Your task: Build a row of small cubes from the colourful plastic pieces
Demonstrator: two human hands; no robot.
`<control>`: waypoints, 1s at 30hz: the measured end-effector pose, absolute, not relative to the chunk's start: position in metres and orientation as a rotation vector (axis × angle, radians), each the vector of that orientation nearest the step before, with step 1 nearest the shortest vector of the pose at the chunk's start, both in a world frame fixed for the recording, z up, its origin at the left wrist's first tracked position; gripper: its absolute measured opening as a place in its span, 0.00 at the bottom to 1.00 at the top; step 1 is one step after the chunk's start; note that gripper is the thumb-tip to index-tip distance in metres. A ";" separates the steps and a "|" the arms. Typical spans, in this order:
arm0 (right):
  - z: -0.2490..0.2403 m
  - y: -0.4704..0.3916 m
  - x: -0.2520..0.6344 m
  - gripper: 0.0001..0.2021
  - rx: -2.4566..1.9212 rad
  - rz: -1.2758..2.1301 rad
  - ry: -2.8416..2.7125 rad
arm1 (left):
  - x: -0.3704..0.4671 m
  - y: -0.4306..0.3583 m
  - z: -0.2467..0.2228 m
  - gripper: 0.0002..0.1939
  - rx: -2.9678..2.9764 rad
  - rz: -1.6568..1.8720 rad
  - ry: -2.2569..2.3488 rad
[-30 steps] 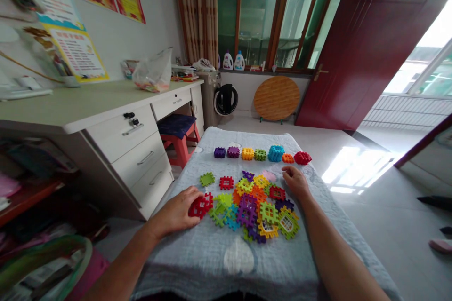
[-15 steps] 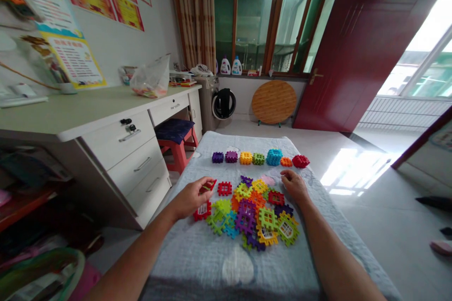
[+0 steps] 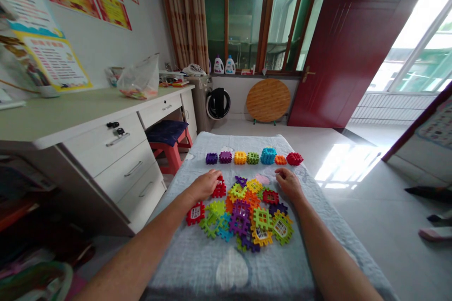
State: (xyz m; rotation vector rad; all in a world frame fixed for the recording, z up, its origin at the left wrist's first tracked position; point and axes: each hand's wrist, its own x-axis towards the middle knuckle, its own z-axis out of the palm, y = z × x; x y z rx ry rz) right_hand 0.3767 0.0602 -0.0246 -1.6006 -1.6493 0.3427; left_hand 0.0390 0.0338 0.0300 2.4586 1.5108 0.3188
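Observation:
My left hand (image 3: 205, 185) pinches a red square interlocking plastic piece (image 3: 220, 179). It touches or overlaps the far edge of another red piece (image 3: 219, 191) on the cloth; their exact contact is hard to make out. Nearer me lies a red piece with a white grid (image 3: 195, 213). To the right spreads a heap of notched pieces, among them a purple one (image 3: 240, 217), a lime one (image 3: 262, 218) and a yellow one (image 3: 262, 233). Beyond the heap's right side, my right hand (image 3: 290, 182) rests with fingers loosely bent and apart, nothing visible in it.
Along the far part of the cloth-covered table (image 3: 231, 270) stands a row of colour-sorted stacks, including blue (image 3: 269, 155) and red (image 3: 294, 158). A desk (image 3: 88, 108) with drawers and a stool (image 3: 167, 132) are on the left. A red door (image 3: 353, 51) stands at right.
My left hand has carried its red piece right, over to the other red piece. My right hand stays by the heap's far right. The whole view has shifted slightly.

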 end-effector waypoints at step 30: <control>-0.030 0.064 0.379 0.14 -1.606 0.368 -1.644 | 0.044 0.025 0.037 0.22 2.507 0.142 1.466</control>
